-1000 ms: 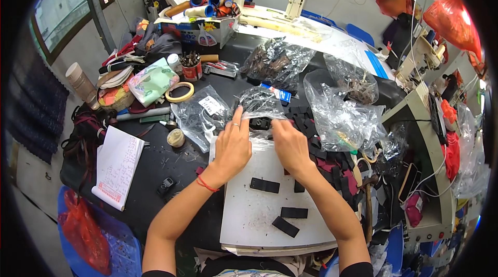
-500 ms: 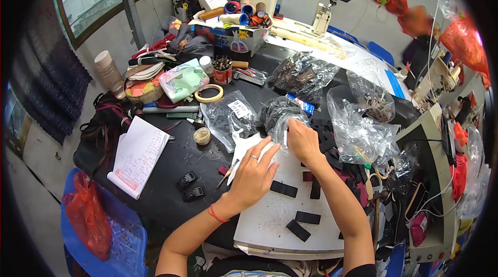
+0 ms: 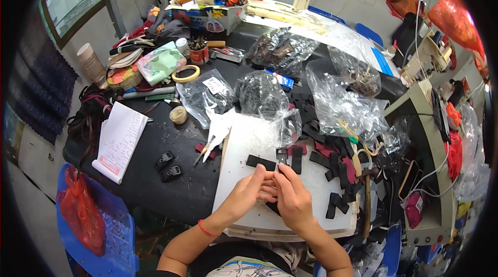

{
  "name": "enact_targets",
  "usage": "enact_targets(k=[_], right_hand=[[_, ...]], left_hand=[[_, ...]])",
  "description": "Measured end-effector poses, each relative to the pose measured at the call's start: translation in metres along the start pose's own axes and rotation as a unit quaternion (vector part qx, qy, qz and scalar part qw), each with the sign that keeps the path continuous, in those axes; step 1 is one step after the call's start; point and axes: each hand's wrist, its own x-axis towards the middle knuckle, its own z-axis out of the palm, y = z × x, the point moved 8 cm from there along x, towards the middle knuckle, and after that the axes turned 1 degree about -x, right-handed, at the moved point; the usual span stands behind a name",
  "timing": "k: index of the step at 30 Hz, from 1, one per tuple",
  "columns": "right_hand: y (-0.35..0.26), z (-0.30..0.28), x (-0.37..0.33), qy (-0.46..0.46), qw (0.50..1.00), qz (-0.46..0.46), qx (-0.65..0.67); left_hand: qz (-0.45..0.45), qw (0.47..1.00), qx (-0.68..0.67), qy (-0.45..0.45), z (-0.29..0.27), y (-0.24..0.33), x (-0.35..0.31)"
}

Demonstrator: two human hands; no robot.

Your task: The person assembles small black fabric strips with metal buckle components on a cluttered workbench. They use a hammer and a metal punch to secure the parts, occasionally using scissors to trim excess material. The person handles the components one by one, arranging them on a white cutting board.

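My left hand (image 3: 250, 190) and my right hand (image 3: 293, 194) meet fingertip to fingertip over the near half of a white board (image 3: 236, 147). From the right hand's pinched thumb and forefinger a small dark flat piece (image 3: 281, 155) seems to stick out; its kind is unclear. The left thumb and fingers curl in against the right fingers, hiding whatever is between them. Just beyond the fingertips lie a black strap piece (image 3: 261, 162) and another black strap piece (image 3: 296, 161). A further dark piece is partly covered below the hands.
Black and maroon strap pieces (image 3: 332, 160) heap at the board's right. Beyond it lie a plastic bag of black parts (image 3: 263, 95) and a crumpled clear bag (image 3: 345, 103). Left are scissors (image 3: 207, 152), two black buckle-like parts (image 3: 170, 173), a round tub (image 3: 178, 115) and a notebook (image 3: 120, 139).
Both hands have come back from the plastic bag at the board's far end to its near half, and now meet. The view has shifted, so the tabletop sits further left and higher.
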Motion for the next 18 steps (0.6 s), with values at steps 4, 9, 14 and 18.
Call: enact_targets(k=[4,9,14,18], right_hand=[[0.014,-0.008,-0.019,0.052,0.998,0.034,0.017],[0.032,-0.021,-0.006,0.085,0.987,0.134,-0.022],[0.016,-0.017,-0.002,0.071,0.995,0.065,0.028],[0.02,-0.001,0.003,-0.01,0.999,0.042,0.028]], left_hand=[[-0.091,0.996,0.026,0.005,0.007,-0.015,0.0],[0.049,0.945,0.306,0.103,-0.008,0.022,-0.005],[0.398,0.692,0.577,0.173,0.025,0.103,0.011],[0.434,0.645,0.61,0.155,0.04,0.118,0.043]])
